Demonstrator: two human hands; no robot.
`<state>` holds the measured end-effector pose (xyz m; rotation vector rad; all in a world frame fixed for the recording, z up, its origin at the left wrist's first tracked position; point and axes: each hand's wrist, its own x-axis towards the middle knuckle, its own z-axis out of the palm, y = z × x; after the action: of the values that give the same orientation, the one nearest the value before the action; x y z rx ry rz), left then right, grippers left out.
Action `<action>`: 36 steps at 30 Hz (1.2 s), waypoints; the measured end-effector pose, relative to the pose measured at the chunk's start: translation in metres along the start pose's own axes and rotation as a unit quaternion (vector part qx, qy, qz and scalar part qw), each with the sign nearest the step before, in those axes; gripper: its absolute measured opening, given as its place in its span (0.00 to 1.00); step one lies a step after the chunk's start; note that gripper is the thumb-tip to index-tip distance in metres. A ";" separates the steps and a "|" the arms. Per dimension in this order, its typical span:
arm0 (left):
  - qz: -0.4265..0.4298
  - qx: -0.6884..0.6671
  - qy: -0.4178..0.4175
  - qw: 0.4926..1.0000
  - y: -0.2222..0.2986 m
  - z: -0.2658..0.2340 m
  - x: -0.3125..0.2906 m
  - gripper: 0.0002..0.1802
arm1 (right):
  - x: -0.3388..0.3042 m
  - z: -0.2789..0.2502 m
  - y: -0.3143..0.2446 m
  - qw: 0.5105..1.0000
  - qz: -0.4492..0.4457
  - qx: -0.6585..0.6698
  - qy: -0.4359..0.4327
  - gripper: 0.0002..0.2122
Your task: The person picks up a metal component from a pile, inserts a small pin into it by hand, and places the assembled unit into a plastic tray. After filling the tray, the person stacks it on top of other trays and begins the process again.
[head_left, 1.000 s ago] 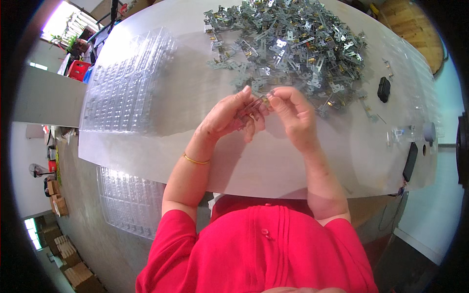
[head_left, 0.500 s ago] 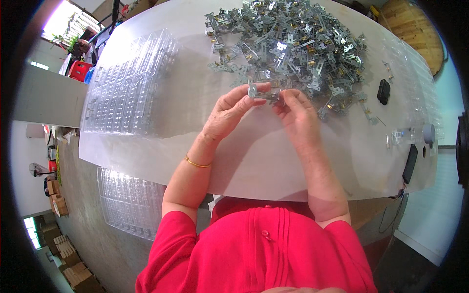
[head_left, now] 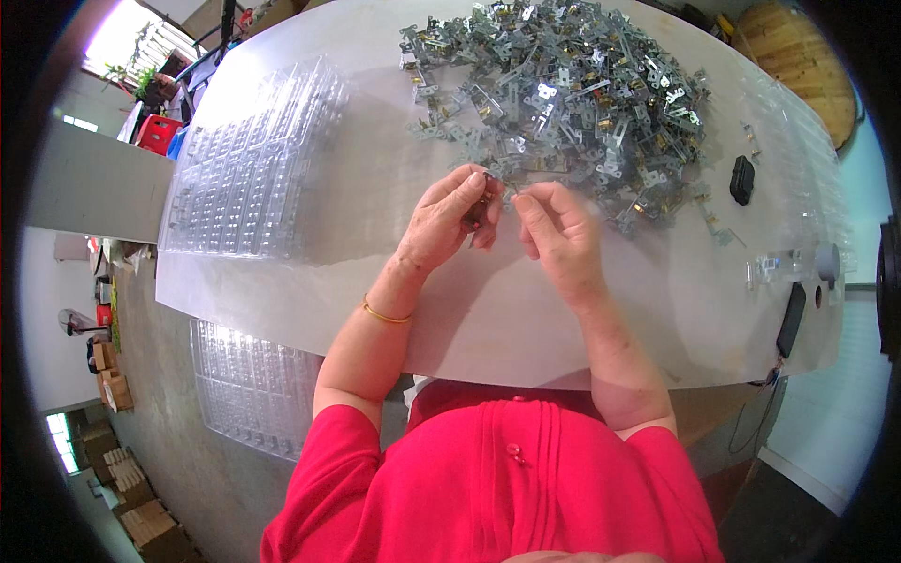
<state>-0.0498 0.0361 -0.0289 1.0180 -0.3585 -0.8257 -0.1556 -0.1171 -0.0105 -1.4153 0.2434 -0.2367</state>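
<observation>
A big heap of small grey metal brackets (head_left: 601, 103), some with brass-coloured bits, covers the far middle of the table. In front of it, my left hand (head_left: 439, 220) is closed round a small metal part (head_left: 476, 214) that looks dark in the shade of the fingers. Just right of it, my right hand (head_left: 563, 235) is pinched, thumb against forefinger. Its fingertips are beside a thin sliver of metal near the left hand; whether they grip it is too small to tell.
Stacked clear plastic trays (head_left: 249, 174) lie at the table's left, and another clear tray (head_left: 253, 385) is below the edge. To the right are a black clip-like object (head_left: 741, 180), a clear bottle with a grey cap (head_left: 827, 262) and a black phone-like slab (head_left: 791, 319).
The silvery part that bridged both hands has been turned into my left hand's grip. My right hand has drawn slightly away from it and down, fingers still pinched.
</observation>
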 end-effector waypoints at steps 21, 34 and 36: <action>-0.013 0.252 0.025 0.967 0.005 0.002 -0.001 0.18 | 0.004 0.001 0.010 0.986 -0.121 -0.096 0.061 0.05; 0.010 0.382 -0.025 0.924 -0.005 0.009 -0.002 0.16 | 0.007 -0.002 0.012 0.929 -0.252 -0.253 0.096 0.03; -0.012 0.347 -0.026 0.937 -0.004 0.014 -0.002 0.16 | 0.010 -0.004 0.012 0.925 -0.289 -0.199 0.147 0.04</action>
<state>-0.0620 0.0282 -0.0252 1.6591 -0.7149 -0.7600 -0.1468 -0.1220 -0.0231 -1.8340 0.1141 -0.9343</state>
